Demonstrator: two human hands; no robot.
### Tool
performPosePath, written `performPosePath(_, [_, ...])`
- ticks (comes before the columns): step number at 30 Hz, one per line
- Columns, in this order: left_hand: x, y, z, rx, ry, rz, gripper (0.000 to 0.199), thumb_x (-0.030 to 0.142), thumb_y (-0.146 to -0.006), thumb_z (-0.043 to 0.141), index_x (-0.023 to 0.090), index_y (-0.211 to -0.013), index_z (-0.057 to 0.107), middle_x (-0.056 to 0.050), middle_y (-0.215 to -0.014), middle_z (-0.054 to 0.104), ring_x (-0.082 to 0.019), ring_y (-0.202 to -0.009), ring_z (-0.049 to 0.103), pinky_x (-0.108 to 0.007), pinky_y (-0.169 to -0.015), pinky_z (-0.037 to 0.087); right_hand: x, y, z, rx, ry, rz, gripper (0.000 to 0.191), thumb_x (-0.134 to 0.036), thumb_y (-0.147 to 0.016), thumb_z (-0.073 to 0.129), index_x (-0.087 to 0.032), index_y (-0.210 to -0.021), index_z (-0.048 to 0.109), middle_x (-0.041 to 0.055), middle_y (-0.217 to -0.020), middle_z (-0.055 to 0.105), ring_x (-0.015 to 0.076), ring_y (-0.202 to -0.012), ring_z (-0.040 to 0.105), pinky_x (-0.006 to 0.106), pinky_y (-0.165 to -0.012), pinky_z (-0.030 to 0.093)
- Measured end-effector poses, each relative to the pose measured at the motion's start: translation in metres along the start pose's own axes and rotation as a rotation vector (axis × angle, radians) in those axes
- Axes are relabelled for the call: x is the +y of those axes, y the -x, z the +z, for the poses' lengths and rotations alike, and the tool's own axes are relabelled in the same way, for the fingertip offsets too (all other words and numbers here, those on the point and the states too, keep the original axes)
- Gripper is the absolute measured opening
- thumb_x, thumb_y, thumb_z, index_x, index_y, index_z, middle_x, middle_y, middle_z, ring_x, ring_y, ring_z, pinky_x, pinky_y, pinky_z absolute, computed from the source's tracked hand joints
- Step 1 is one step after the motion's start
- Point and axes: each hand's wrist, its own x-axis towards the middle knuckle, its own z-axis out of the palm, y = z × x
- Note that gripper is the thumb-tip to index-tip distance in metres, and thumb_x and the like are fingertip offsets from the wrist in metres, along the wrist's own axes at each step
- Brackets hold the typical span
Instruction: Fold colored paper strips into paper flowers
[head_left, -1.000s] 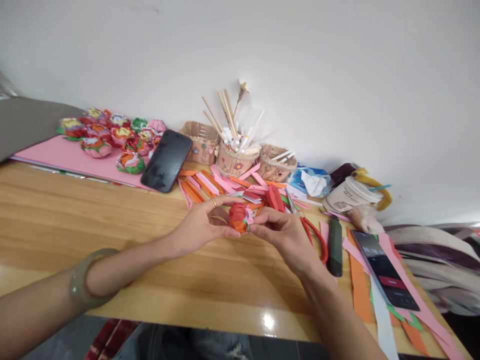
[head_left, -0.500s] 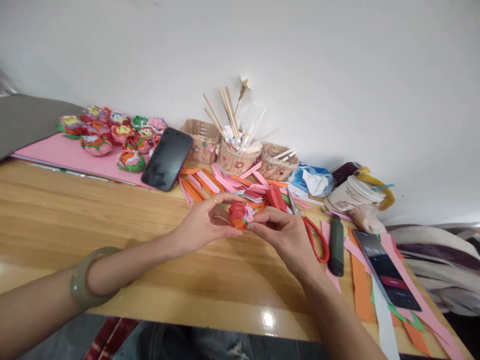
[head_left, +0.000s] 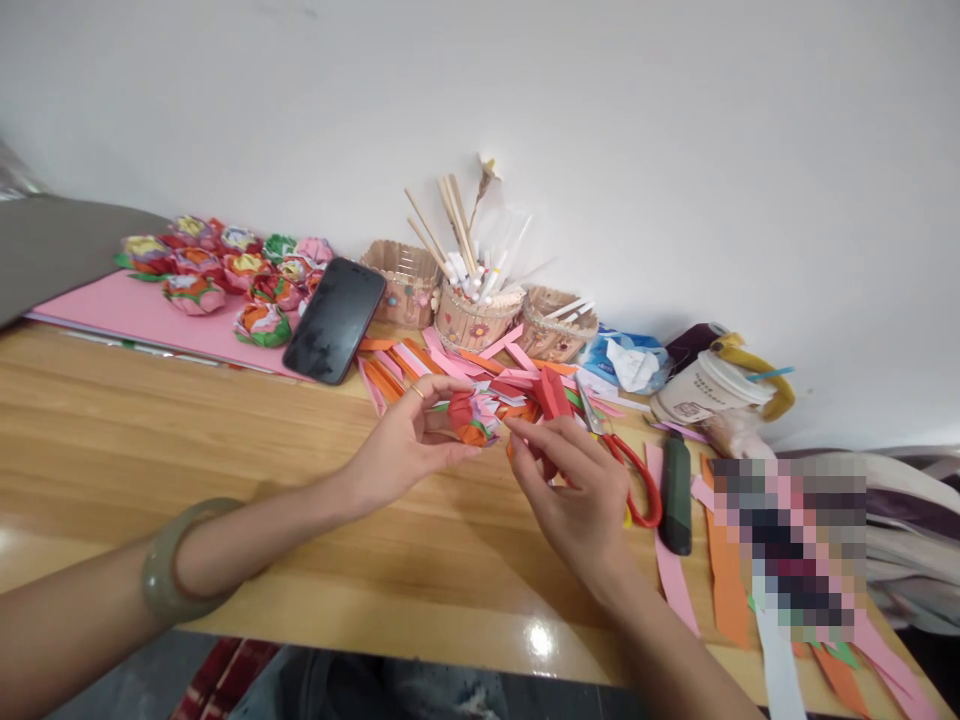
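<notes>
In the head view, my left hand (head_left: 409, 430) holds a small folded paper flower (head_left: 472, 415) in red, orange, pink and white between thumb and fingers. Just right of the flower is my right hand (head_left: 574, 475), thumb and forefinger brought near each other; whether anything thin is between their tips is too small to tell. Folded paper strips (head_left: 420, 365) in pink, orange and red lie behind both hands. Red-handled scissors (head_left: 637, 480) rest beyond my right hand, beside a dark green pen-like tool (head_left: 676, 495).
Finished paper flowers (head_left: 195, 293) stand on pink sheets (head_left: 135, 315) at the left, with a black phone (head_left: 335, 320) beside them. Three decorated baskets (head_left: 474, 318) line the wall. At the right are a tilted white cup (head_left: 709, 388), long paper strips (head_left: 724, 570) and a pixelated patch.
My right hand has drawn back from the flower, a little right and down. The flower has turned in my left hand and shifted slightly left. The phone area at the right is now pixelated.
</notes>
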Motion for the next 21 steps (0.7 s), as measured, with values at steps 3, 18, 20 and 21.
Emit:
performPosePath(3, [0.0, 0.0, 0.0, -0.012, 0.034, 0.007, 0.046, 0.015, -0.064, 0.075, 0.021, -0.101, 0.048, -0.003, -0.105, 0.06, -0.015, -0.095, 0.06, -0.028, -0.078, 0.052, 0.0, 0.004, -0.001, -0.042, -0.012, -0.044, 0.025, -0.01, -0.081, 0.053, -0.02, -0.097, 0.069, 0.0025, -0.068, 0.062, 0.0114, -0.058, 0.056, 0.022, -0.049, 0.044])
performPosePath(18, [0.011, 0.008, 0.004, -0.009, -0.199, 0.097, 0.039, 0.011, -0.068, 0.068, 0.023, -0.101, 0.05, -0.003, -0.115, 0.05, -0.014, -0.096, 0.058, -0.026, -0.078, 0.052, -0.006, -0.01, -0.005, -0.202, -0.483, 0.514, 0.012, -0.025, -0.075, 0.061, -0.017, -0.074, 0.07, 0.001, -0.059, 0.061, 0.0104, -0.052, 0.048, 0.022, -0.047, 0.037])
performPosePath(20, [0.011, 0.009, 0.003, -0.008, -0.281, 0.147, 0.036, 0.013, -0.07, 0.067, 0.024, -0.101, 0.052, -0.003, -0.119, 0.048, -0.015, -0.1, 0.057, -0.028, -0.082, 0.051, -0.005, -0.01, -0.004, -0.228, -0.513, 0.539, 0.012, -0.026, -0.074, 0.063, -0.017, -0.075, 0.07, -0.0006, -0.055, 0.057, 0.0094, -0.049, 0.045, 0.022, -0.045, 0.035])
performPosePath(21, [0.011, 0.009, 0.003, -0.015, -0.304, 0.164, 0.035, 0.014, -0.071, 0.066, 0.025, -0.102, 0.053, -0.003, -0.12, 0.048, -0.015, -0.101, 0.056, -0.029, -0.084, 0.051, -0.005, -0.01, -0.003, -0.238, -0.522, 0.55, 0.012, -0.027, -0.073, 0.064, -0.017, -0.074, 0.07, -0.0007, -0.056, 0.057, 0.0094, -0.049, 0.045, 0.022, -0.045, 0.035])
